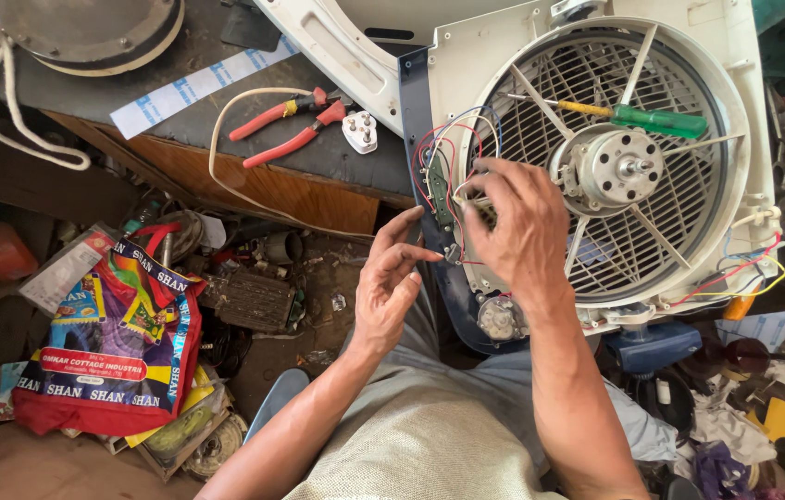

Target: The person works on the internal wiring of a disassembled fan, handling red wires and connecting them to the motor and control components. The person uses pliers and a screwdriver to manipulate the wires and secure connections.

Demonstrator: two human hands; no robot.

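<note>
Resting beyond my fingers, the white fan housing [735,120] tilts against the worktop [337,157], its motor [616,167] just right of my right hand [517,227]. My right fingers [476,199] pinch the wire bundle [443,148] beside a small circuit board [439,190]. My left hand [391,282] hovers released, fingers spread, below them. A green screwdriver [652,118] lies across the grille above.
</note>
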